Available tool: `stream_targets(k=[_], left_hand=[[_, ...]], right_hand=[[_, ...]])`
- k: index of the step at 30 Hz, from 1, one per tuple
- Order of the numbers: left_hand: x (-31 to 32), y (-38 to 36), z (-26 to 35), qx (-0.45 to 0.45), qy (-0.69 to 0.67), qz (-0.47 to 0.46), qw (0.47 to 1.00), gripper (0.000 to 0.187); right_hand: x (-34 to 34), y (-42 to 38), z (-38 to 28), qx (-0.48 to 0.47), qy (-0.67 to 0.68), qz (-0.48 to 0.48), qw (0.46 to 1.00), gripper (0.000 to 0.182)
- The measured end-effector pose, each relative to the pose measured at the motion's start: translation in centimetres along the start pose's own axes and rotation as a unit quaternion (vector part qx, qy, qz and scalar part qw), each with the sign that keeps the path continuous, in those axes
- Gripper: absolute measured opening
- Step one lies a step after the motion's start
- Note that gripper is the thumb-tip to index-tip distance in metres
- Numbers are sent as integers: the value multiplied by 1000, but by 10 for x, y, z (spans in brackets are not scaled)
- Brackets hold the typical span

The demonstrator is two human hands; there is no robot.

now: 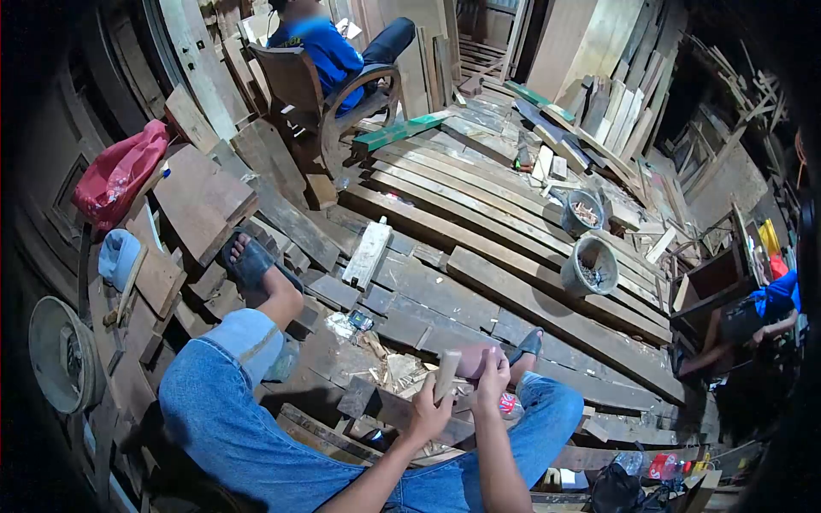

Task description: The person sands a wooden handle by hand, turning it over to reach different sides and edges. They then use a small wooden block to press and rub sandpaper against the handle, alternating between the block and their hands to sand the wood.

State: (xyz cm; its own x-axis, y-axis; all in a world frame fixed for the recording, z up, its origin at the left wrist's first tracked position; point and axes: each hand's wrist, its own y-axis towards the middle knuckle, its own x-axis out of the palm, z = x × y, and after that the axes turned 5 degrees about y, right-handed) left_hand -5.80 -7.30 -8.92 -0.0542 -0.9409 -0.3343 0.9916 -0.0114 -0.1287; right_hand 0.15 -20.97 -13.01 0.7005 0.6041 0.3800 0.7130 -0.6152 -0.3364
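Observation:
My left hand (428,417) is closed around the lower end of a short pale wooden piece (446,376), which stands up out of the fist. Close beside it, my right hand (491,382) is raised with its fingers pressed together. A smooth brownish piece (469,362) shows between the two hands, against the right fingertips. Whether the right fingers grip it cannot be made out. Under both hands lie wood scraps and shavings (400,368) and a dark wooden beam (385,405), between my jeans-clad legs.
Long planks (513,265) cover the floor ahead. Two buckets (590,267) stand on them at the right. A pale wooden block (368,255) lies in front. A person in blue (329,47) sits in a wooden chair (295,85). A red bag (120,175) is at the left.

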Motion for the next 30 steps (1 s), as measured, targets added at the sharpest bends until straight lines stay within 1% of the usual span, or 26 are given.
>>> stream_targets(k=[1,2,4,5,6,7,8,9,10,11,12,13,14,15,16,17,20,21,22,24,25,26,27,28,30], left_hand=[[0,1,-3,-38,0,-25,999,45],[0,2,-4,-18,-3,-25,1000,47],[2,2,-8,22,-9,-27,999,50],[1,3,-10,-6,-2,-74,997,55],[2,3,-8,44,-7,-51,998,56],[3,3,-6,94,-11,-27,995,57],[3,4,-4,143,-15,-2,990,59],[0,7,2,139,-27,-14,990,58],[-3,8,7,101,-46,-19,994,57],[-7,8,12,63,-66,-24,996,56],[-8,8,14,25,-86,-29,996,55],[-6,12,15,87,-69,16,994,53],[-8,10,16,48,-77,8,996,51],[-13,8,24,9,-86,-2,996,49],[-17,6,29,-31,-95,-12,995,49],[-12,8,12,-43,-79,-25,996,52],[-6,8,-5,-42,-75,-47,995,56],[-7,8,0,-45,-63,-40,996,62],[-9,7,5,-53,-68,-48,995,63],[-11,6,11,-68,-78,-65,993,65],[-8,8,6,-55,-80,-52,994,65],[-7,7,4,-56,-83,-59,993,66],[-9,7,6,-57,-86,-67,992,66],[-10,8,8,-59,-89,-74,992,67],[-8,8,12,-74,-140,-76,984,68]], right_hand=[[3,-4,-5,5,9,0,1000,27],[5,-6,-8,9,17,1,1000,27],[-1,-4,2,36,-17,-21,999,24],[-3,-5,9,45,-32,-28,998,23],[2,-9,9,53,-46,-35,997,22],[6,-13,8,56,-22,-55,997,20],[9,-15,4,85,8,-54,995,22],[8,-16,4,115,38,-51,991,24],[7,-16,4,145,66,-49,986,26],[4,-14,2,177,68,-48,981,27],[3,-14,-1,179,61,-43,981,27],[2,-14,-4,181,54,-37,981,27],[1,-15,-6,183,46,-31,982,27],[2,-13,-4,168,37,-24,985,23],[2,-11,-2,150,38,-28,988,22],[2,-11,1,132,38,-31,990,22],[1,-4,10,92,40,-38,994,18],[1,-3,13,82,34,-41,995,17],[0,-2,16,72,28,-45,996,17],[0,-4,15,84,16,-45,995,17],[1,-6,11,88,11,-44,995,17],[3,-8,7,93,6,-43,995,17],[8,-12,5,85,39,-34,995,17],[9,-13,5,82,39,-35,995,17],[11,-14,3,77,40,-37,996,17]])
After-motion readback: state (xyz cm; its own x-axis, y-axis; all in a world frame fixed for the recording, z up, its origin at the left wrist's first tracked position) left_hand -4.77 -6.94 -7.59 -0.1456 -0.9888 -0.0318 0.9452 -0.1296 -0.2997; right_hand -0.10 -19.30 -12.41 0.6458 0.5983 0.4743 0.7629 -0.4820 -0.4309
